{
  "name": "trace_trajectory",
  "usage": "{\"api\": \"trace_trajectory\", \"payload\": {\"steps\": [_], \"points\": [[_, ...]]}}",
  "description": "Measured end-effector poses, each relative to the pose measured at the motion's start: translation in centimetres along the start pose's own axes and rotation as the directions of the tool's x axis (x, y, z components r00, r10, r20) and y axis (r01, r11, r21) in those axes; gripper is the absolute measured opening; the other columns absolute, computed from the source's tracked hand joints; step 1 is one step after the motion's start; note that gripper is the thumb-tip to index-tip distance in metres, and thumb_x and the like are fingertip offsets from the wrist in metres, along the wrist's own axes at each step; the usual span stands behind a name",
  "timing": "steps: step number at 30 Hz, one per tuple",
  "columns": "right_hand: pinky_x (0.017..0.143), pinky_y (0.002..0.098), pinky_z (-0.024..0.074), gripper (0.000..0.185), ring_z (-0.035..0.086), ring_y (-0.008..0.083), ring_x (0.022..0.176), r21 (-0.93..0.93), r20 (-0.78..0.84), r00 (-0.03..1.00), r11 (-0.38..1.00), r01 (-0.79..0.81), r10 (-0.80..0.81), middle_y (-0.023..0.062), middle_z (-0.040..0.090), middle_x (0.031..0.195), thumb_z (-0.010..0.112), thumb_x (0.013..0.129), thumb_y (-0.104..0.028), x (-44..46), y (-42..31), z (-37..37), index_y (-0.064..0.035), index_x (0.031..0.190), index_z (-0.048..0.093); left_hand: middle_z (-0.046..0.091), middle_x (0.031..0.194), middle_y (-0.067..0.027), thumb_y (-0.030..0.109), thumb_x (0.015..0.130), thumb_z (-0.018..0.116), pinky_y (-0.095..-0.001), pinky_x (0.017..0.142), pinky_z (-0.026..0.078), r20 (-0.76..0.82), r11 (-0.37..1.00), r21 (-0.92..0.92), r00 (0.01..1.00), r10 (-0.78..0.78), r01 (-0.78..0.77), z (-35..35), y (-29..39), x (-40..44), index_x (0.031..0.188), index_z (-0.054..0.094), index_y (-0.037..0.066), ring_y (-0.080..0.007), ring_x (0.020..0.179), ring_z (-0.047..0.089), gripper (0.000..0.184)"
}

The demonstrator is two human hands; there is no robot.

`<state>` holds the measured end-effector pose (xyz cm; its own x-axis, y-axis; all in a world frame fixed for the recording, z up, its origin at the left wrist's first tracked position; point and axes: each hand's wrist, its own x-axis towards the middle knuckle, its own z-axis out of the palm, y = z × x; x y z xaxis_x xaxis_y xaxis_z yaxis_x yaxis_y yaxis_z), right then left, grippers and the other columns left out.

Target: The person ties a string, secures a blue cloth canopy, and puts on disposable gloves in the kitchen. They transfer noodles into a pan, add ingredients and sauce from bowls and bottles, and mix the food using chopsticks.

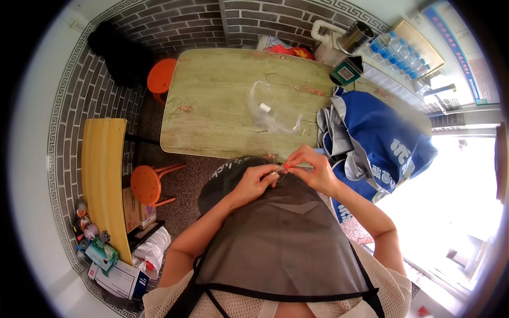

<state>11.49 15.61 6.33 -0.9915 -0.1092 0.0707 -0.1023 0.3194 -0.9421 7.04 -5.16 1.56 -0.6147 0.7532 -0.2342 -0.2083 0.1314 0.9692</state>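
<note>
A small red piece (pixel 287 166), too small to identify, sits between the person's hands, just off the tabletop's near edge. The right hand (pixel 316 172) pinches it between thumb and fingertips. The left hand (pixel 253 184) is right beside it, its fingers drawn in to a narrow pinch; whether they grip anything I cannot tell. A thin strand seems to hang below the fingertips, too fine to make out clearly. Under the hands spreads a sheer dark apron (pixel 281 238) with black edging, worn over a beige knit top (pixel 389 283); white lettering shows on its dark lower part.

On the green wood-grain tabletop (pixel 212 100), right of the middle, a small white cylinder (pixel 264 107) lies among crumpled clear plastic (pixel 273 124). A large blue bag (pixel 384 132) with a grey lining lies along the right edge. By the far right corner stands a dark green box (pixel 346 72) with a square code on it. One orange stool (pixel 162 76) is beside the far left corner, another orange stool (pixel 146 185) out from the near left corner, next to a yellow wooden bench (pixel 103 175).
</note>
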Motion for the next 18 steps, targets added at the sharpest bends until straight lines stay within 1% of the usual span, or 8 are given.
{"api": "trace_trajectory", "payload": {"steps": [3, 5, 6, 8, 9, 11, 14, 18], "points": [[0.074, 0.0328, 0.0484, 0.014, 0.060, 0.0230, 0.083, -0.095, 0.006, 0.997, 0.992, 0.077, -0.077, 0.0069, 0.065, 0.086, 0.072, 0.073, 0.000, 0.0, -0.4, -0.1, -0.0031, 0.085, 0.065, 0.058, 0.071, -0.0009, 0.010, 0.091, 0.054, -0.0222, 0.061, 0.041, 0.003, 0.999, 0.023, 1.000, 0.023, -0.023, 0.0, -0.1, -0.1, 0.111, 0.064, 0.005, -0.0058, 0.067, 0.051, 0.023], [0.071, 0.0345, 0.0483, 0.016, 0.059, 0.0252, 0.081, -0.180, 0.052, 0.985, 0.969, 0.169, -0.162, 0.0076, 0.063, 0.085, 0.071, 0.072, 0.001, -0.1, -0.3, -0.3, -0.0040, 0.085, 0.065, 0.060, 0.074, -0.0026, 0.010, 0.090, 0.055, -0.0231, 0.060, 0.043, -0.019, 0.993, 0.102, 0.998, 0.055, -0.052, 0.2, 0.0, -0.3, 0.111, 0.064, 0.004, -0.0064, 0.067, 0.054, 0.023], [0.071, 0.0345, 0.0483, 0.016, 0.059, 0.0252, 0.081, -0.180, 0.048, 0.986, 0.969, 0.167, -0.160, 0.0076, 0.063, 0.085, 0.071, 0.072, 0.001, -0.1, -0.2, -0.4, -0.0040, 0.085, 0.065, 0.060, 0.074, -0.0026, 0.010, 0.090, 0.055, -0.0231, 0.060, 0.043, -0.016, 0.993, 0.102, 0.998, 0.053, -0.052, 0.2, 0.0, -0.3, 0.111, 0.064, 0.004, -0.0064, 0.067, 0.054, 0.023], [0.069, 0.0353, 0.0479, 0.017, 0.057, 0.0270, 0.080, -0.237, 0.134, 0.953, 0.925, 0.298, -0.272, 0.0084, 0.062, 0.084, 0.069, 0.070, 0.004, -0.1, -0.1, -0.5, -0.0036, 0.084, 0.063, 0.062, 0.077, -0.0054, 0.010, 0.090, 0.056, -0.0245, 0.060, 0.045, 0.009, 0.987, 0.142, 0.997, 0.080, -0.080, 0.2, 0.1, -0.4, 0.111, 0.063, 0.003, -0.0089, 0.067, 0.057, 0.024], [0.069, 0.0353, 0.0479, 0.017, 0.057, 0.0270, 0.080, -0.238, 0.133, 0.953, 0.925, 0.296, -0.271, 0.0084, 0.062, 0.084, 0.069, 0.070, 0.004, 0.0, -0.1, -0.7, -0.0036, 0.084, 0.063, 0.062, 0.077, -0.0054, 0.010, 0.090, 0.056, -0.0245, 0.060, 0.045, 0.011, 0.987, 0.141, 0.997, 0.079, -0.080, 0.1, 0.2, -0.4, 0.111, 0.063, 0.003, -0.0089, 0.067, 0.057, 0.024], [0.068, 0.0356, 0.0482, 0.017, 0.056, 0.0282, 0.079, -0.256, 0.255, 0.906, 0.879, 0.401, -0.339, 0.0088, 0.061, 0.083, 0.066, 0.069, 0.006, 0.2, -0.1, -1.0, -0.0022, 0.083, 0.061, 0.062, 0.080, -0.0075, 0.008, 0.089, 0.056, -0.0257, 0.061, 0.046, 0.055, 0.977, 0.183, 0.993, 0.104, -0.113, 0.0, 0.2, -0.4, 0.111, 0.063, 0.003, -0.0112, 0.066, 0.057, 0.024], [0.066, 0.0359, 0.0483, 0.018, 0.056, 0.0285, 0.078, -0.274, 0.277, 0.877, 0.843, 0.463, -0.392, 0.0095, 0.060, 0.082, 0.065, 0.067, 0.008, 0.1, 0.4, -1.0, -0.0009, 0.082, 0.059, 0.062, 0.080, -0.0094, 0.006, 0.088, 0.056, -0.0275, 0.062, 0.047, 0.053, 0.971, 0.198, 0.990, 0.130, -0.138, 0.1, -0.1, -0.5, 0.111, 0.063, 0.003, -0.0145, 0.066, 0.058, 0.024], [0.064, 0.0367, 0.0480, 0.019, 0.056, 0.0291, 0.077, -0.288, 0.288, 0.882, 0.844, 0.452, -0.374, 0.0104, 0.059, 0.081, 0.064, 0.066, 0.009, -0.2, 0.5, -0.7, -0.0005, 0.081, 0.057, 0.061, 0.080, -0.0102, 0.004, 0.087, 0.056, -0.0291, 0.062, 0.048, 0.068, 0.938, 0.278, 0.978, 0.197, -0.208, 0.2, -0.2, -0.6, 0.110, 0.063, 0.004, -0.0172, 0.066, 0.059, 0.024]]}}
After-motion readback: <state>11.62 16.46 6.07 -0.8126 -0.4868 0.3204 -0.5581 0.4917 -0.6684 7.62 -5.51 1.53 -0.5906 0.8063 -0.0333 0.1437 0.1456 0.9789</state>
